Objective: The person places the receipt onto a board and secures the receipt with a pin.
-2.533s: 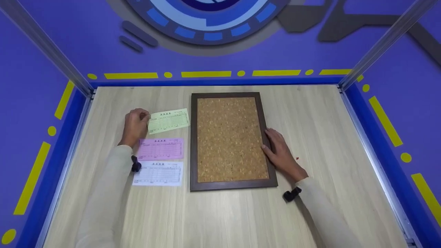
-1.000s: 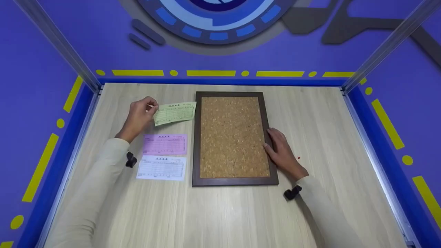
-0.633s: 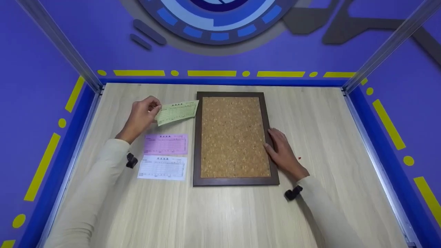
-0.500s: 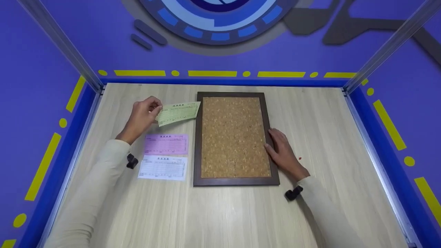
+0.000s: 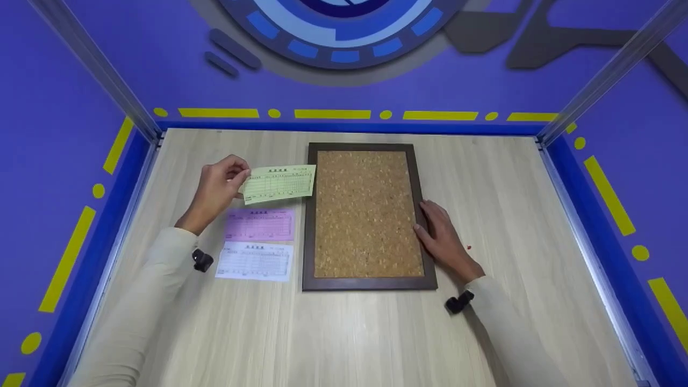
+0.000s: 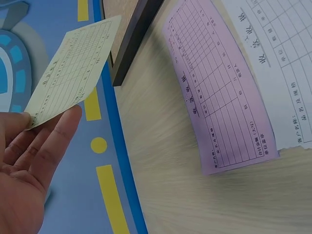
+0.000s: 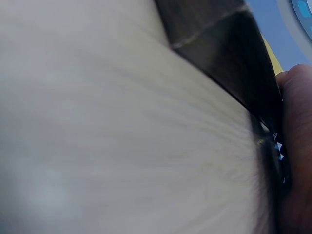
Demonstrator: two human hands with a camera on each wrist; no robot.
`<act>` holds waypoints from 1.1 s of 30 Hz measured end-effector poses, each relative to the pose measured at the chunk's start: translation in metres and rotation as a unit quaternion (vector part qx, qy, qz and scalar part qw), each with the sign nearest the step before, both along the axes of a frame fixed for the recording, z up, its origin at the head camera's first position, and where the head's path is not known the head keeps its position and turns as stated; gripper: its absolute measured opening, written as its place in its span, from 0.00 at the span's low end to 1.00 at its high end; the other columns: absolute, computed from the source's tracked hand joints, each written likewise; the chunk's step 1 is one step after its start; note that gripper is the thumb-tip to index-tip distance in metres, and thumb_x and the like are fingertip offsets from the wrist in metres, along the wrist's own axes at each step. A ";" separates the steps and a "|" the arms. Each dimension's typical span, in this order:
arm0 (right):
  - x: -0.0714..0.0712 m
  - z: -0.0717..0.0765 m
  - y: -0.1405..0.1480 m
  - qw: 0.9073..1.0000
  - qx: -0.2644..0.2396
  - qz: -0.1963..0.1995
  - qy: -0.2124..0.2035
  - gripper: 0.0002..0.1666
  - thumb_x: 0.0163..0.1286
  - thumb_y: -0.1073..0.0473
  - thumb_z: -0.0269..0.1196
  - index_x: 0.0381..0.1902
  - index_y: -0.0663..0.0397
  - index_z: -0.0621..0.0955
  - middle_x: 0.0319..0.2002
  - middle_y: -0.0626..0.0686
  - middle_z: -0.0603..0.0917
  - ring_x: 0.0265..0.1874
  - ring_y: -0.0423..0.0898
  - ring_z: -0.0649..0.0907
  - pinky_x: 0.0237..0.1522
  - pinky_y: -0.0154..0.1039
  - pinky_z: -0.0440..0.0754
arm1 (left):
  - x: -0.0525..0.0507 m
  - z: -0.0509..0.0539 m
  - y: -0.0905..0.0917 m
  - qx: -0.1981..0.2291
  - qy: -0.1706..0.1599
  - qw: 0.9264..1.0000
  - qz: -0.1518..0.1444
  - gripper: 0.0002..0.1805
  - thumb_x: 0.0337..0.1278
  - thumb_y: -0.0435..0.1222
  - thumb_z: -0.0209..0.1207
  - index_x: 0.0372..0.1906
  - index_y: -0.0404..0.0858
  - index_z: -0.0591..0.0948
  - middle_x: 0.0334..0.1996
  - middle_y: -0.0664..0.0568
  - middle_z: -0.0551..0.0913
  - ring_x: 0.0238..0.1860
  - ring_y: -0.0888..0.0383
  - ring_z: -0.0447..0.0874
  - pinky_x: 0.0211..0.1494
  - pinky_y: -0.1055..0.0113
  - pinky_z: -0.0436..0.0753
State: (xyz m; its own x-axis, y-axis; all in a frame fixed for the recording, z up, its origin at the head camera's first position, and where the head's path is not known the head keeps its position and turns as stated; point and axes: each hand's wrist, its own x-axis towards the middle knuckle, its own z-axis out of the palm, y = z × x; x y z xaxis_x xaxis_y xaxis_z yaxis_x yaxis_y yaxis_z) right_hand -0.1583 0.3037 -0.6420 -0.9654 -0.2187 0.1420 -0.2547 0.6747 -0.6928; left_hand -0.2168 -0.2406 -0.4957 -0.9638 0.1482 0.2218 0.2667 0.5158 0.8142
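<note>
Between thumb and fingers, my left hand (image 5: 212, 191) pinches the left end of a green receipt slip (image 5: 279, 184). The left wrist view shows the slip (image 6: 73, 68) raised off the table; its far end overlaps the left edge of the corkboard's dark frame. A pink receipt slip (image 5: 259, 227) lies flat below it, and a white receipt slip (image 5: 255, 262) lies nearest to me. My right hand (image 5: 447, 244) rests against the right edge of the framed corkboard (image 5: 368, 215), thumb and fingers touching the frame. In the right wrist view the frame (image 7: 219, 48) hides part of that hand.
The corkboard lies flat on a pale wooden table (image 5: 355, 338). Blue-purple panels (image 5: 344, 97) with yellow marks close off the back and both sides. A tiny red item (image 5: 468, 247) lies right of my right hand, too small to identify.
My left hand has lifted the green slip off the table and moved it right, to the corkboard's frame. Since half a second ago it has come slightly toward me. My right hand stays on the frame.
</note>
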 end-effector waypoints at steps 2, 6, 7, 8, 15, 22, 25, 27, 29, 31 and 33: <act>0.001 0.000 0.001 1.000 -0.006 0.002 0.003 0.39 0.86 0.52 0.62 0.85 0.63 0.65 0.84 0.66 0.64 0.85 0.62 0.60 0.84 0.64 0.57 | 0.002 0.000 0.000 0.006 -0.002 1.000 0.001 0.05 0.80 0.29 0.63 0.50 0.30 0.85 0.43 0.38 0.90 0.50 0.43 0.92 0.29 0.69 0.89; 0.003 -0.001 0.002 1.000 -0.009 0.000 0.003 0.39 0.86 0.53 0.63 0.85 0.63 0.65 0.84 0.66 0.65 0.85 0.62 0.61 0.83 0.64 0.58 | 0.005 -0.001 0.002 0.015 -0.004 1.000 0.002 0.05 0.79 0.29 0.63 0.50 0.30 0.86 0.44 0.37 0.90 0.49 0.43 0.92 0.32 0.74 0.88; 0.003 -0.001 0.002 1.000 -0.010 0.000 0.002 0.39 0.85 0.53 0.63 0.85 0.63 0.65 0.84 0.66 0.65 0.85 0.62 0.61 0.83 0.64 0.58 | 0.005 -0.001 0.002 0.016 -0.004 1.000 0.003 0.05 0.79 0.29 0.63 0.50 0.30 0.86 0.44 0.38 0.90 0.49 0.44 0.91 0.34 0.76 0.87; 0.003 -0.001 0.002 1.000 -0.010 -0.001 0.001 0.39 0.86 0.53 0.63 0.85 0.63 0.65 0.84 0.66 0.65 0.85 0.62 0.61 0.83 0.64 0.58 | 0.005 -0.001 0.002 0.017 -0.005 1.000 0.004 0.05 0.79 0.29 0.63 0.50 0.30 0.86 0.44 0.38 0.90 0.49 0.45 0.91 0.35 0.76 0.87; 0.002 0.003 0.001 1.000 -0.019 0.004 -0.007 0.38 0.85 0.55 0.63 0.85 0.63 0.66 0.84 0.67 0.64 0.85 0.64 0.61 0.83 0.66 0.57 | 0.007 0.003 0.007 0.029 -0.014 0.999 0.009 0.05 0.79 0.28 0.64 0.50 0.30 0.86 0.44 0.38 0.90 0.47 0.46 0.91 0.31 0.73 0.88; -0.001 0.008 0.005 1.000 -0.011 0.014 -0.026 0.37 0.85 0.57 0.63 0.84 0.63 0.66 0.85 0.66 0.63 0.85 0.62 0.60 0.84 0.64 0.57 | 0.009 0.001 0.015 0.037 -0.019 0.999 -0.002 0.05 0.78 0.29 0.64 0.49 0.30 0.86 0.43 0.38 0.90 0.47 0.45 0.92 0.28 0.70 0.88; -0.002 0.009 0.006 0.999 -0.008 0.019 -0.032 0.37 0.86 0.57 0.62 0.85 0.62 0.66 0.85 0.66 0.62 0.86 0.63 0.59 0.84 0.65 0.57 | 0.009 0.001 0.018 0.039 -0.019 0.999 -0.007 0.05 0.79 0.29 0.64 0.50 0.30 0.86 0.43 0.38 0.90 0.47 0.46 0.92 0.28 0.69 0.89; -0.002 0.010 0.007 0.999 -0.007 0.022 -0.035 0.37 0.86 0.56 0.62 0.85 0.63 0.66 0.85 0.67 0.62 0.86 0.64 0.59 0.84 0.66 0.56 | 0.010 0.001 0.019 0.044 -0.019 0.999 -0.012 0.05 0.79 0.29 0.64 0.50 0.30 0.86 0.43 0.40 0.90 0.46 0.47 0.92 0.29 0.67 0.89; -0.002 0.012 0.007 0.999 -0.007 0.025 -0.039 0.37 0.86 0.56 0.61 0.85 0.63 0.66 0.85 0.67 0.61 0.86 0.65 0.58 0.84 0.66 0.55 | 0.010 0.000 0.020 0.050 -0.021 0.998 -0.015 0.05 0.80 0.30 0.63 0.50 0.31 0.86 0.43 0.41 0.90 0.45 0.48 0.92 0.29 0.67 0.90; -0.003 0.013 0.007 0.999 -0.007 0.026 -0.045 0.37 0.86 0.55 0.61 0.84 0.64 0.66 0.85 0.68 0.61 0.86 0.65 0.58 0.84 0.66 0.55 | 0.011 0.000 0.022 0.058 -0.027 0.998 -0.018 0.05 0.80 0.30 0.63 0.50 0.31 0.85 0.43 0.41 0.90 0.44 0.48 0.92 0.30 0.65 0.90; -0.002 0.014 0.008 0.998 -0.005 0.028 -0.050 0.38 0.86 0.55 0.61 0.85 0.64 0.65 0.85 0.68 0.61 0.86 0.65 0.58 0.84 0.66 0.55 | 0.011 0.000 0.023 0.064 -0.032 0.997 -0.017 0.06 0.81 0.31 0.63 0.50 0.31 0.86 0.43 0.41 0.90 0.44 0.49 0.92 0.30 0.65 0.91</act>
State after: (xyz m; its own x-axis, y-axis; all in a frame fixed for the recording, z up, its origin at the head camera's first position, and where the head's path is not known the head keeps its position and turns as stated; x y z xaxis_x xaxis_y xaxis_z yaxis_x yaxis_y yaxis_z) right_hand -0.1607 0.3112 -0.6279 -0.9614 -0.2710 0.0484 -0.2209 0.6545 -0.7231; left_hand -0.2061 -0.2173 -0.4961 -0.9714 0.1564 0.1786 0.2274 0.3975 0.8890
